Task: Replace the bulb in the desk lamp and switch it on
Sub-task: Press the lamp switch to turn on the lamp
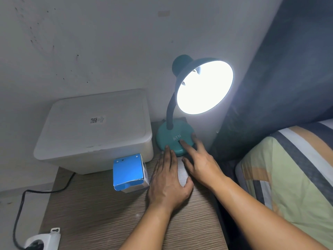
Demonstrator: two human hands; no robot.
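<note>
A teal desk lamp stands at the back of the wooden table, its round base (169,137) marked ATN and its shade (204,86) tilted toward me. The bulb inside glows bright white. My right hand (199,164) reaches to the base with straight fingers, the index fingertip on the dark switch at the base's front. My left hand (168,179) lies flat on the table with its fingertips touching the base's front left edge. A blue and white bulb box (128,173) lies on its side just left of my left hand.
A white lidded plastic bin (93,130) fills the table's back left. A black cable (45,191) runs off the table's left edge to a white socket strip (42,239) below. A striped pillow (292,177) and dark headboard (281,78) stand on the right.
</note>
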